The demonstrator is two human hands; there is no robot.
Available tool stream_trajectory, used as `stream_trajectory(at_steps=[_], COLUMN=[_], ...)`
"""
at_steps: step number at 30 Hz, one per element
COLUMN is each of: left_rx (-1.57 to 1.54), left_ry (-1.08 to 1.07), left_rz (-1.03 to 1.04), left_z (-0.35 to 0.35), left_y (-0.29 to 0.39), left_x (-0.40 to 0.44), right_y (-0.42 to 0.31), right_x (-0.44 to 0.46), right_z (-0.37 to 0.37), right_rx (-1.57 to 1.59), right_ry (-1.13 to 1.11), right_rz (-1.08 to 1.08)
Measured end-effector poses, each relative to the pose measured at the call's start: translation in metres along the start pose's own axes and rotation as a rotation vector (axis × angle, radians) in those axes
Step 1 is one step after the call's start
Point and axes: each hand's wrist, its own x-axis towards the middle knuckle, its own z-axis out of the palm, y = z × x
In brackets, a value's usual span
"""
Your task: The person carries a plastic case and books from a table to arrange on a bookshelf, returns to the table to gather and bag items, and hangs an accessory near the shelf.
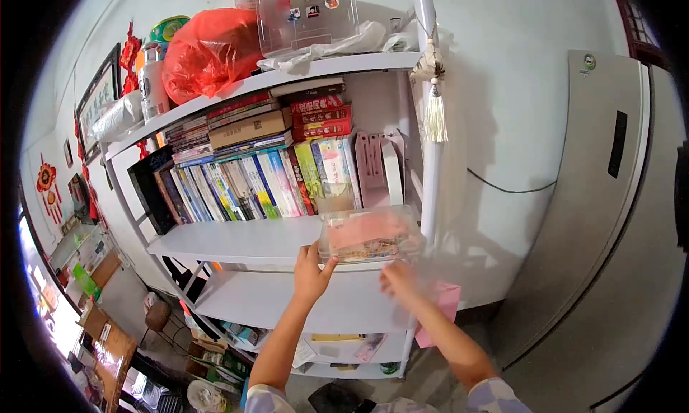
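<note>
A clear plastic box [370, 233] is at the right end of the middle shelf, by the front edge. Through its lid I see a pinkish-orange sheet and small mixed items too blurred to name. My left hand [312, 275] grips the box's near left corner, thumb along the front and fingers at the side. Just below the box's front right side is my right hand [399, 280], smeared by motion. Its fingers look curled, but whether it touches the box is unclear.
A row of upright books [251, 187] stands behind, beside pink and white file holders [371, 169]. Up top are a red plastic bag [212, 54] and a clear bin [307, 18]. The shelf post [430, 176] rises on the right, with a pink paper bag [439, 312] low beside it and a fridge [574, 219] beyond.
</note>
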Motion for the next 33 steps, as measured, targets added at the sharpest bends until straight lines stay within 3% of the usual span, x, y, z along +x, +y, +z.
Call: stream_trajectory(at_steps=[1, 3, 5, 6, 11, 17, 20, 21, 22, 24, 26, 27, 33], left_rx=[0.025, 0.076, 0.357, 0.495, 0.491, 0.458, -0.067, -0.270, -0.698, -0.755, -0.724, -0.711, -0.875], left_ry=[0.089, 0.263, 0.178, 0.129, 0.164, 0.390, 0.557, 0.533, 0.154, -0.204, -0.386, -0.471, -0.498], left_rz=[0.107, 0.322, 0.495, 0.579, 0.688, 0.843, 0.859, 0.751, 0.493, 0.422, 0.432, 0.439, 0.419], left_z=[-0.003, -0.006, -0.009, -0.010, -0.004, -0.047, -0.055, -0.057, -0.055, -0.043, -0.025, -0.015, 0.038], left_y=[0.006, 0.018, 0.017, 0.016, -0.013, 0.010, 0.020, 0.030, 0.041, 0.035, 0.039, 0.042, 0.050], left_x=[-0.002, -0.006, -0.002, -0.001, 0.013, 0.010, 0.026, 0.027, 0.031, 0.045, 0.059, 0.064, 0.096], right_y=[-0.002, -0.021, -0.044, -0.054, -0.050, -0.054, -0.055, -0.058, -0.064, -0.068, -0.071, -0.086, -0.090], right_x=[-0.007, -0.027, -0.036, -0.024, 0.027, 0.001, 0.002, 0.005, 0.013, 0.023, 0.041, 0.040, 0.088], right_z=[-0.002, 0.001, 0.010, 0.009, -0.007, 0.008, 0.016, 0.023, 0.033, 0.041, 0.045, 0.049, 0.045], right_rx=[-0.327, -0.837, -1.216, -1.307, -1.671, -1.626, -1.361, -1.230, -1.095, -0.890, -0.756, -0.795, -0.687], right_ry=[0.038, 0.262, 0.410, 0.400, 0.410, 0.397, 0.430, 0.556, 0.679, 0.823, 0.888, 0.960, 0.982], right_rz=[-0.130, -0.597, -0.954, -1.019, -1.217, -1.314, -1.132, -1.131, -1.130, -1.075, -0.996, -1.013, -0.919])
